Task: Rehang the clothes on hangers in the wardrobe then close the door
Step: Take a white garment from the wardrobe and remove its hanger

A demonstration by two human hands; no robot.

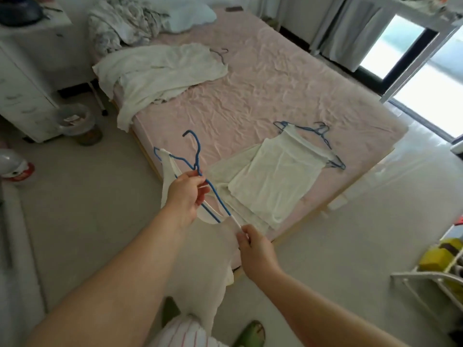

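My left hand (186,194) grips a blue wire hanger (196,159) near its neck, hook pointing up. A white strappy top (213,266) hangs from it: one strap sits over the hanger's left end. My right hand (253,244) pinches the top's other thin strap just past the hanger's right end. On the pink bed (263,91) lie white tops (273,181) on blue hangers (323,136) near the front corner. A larger white garment (160,71) with a grey hanger (220,52) lies at the bed's far left. No wardrobe is in view.
A white drawer unit (22,96) and a bin (77,123) stand to the left of the bed. A shoe rack (441,266) is at the right edge. Curtains (350,26) and a glass door (426,71) lie beyond the bed. Crumpled bedding (120,23) sits at the bed's head.
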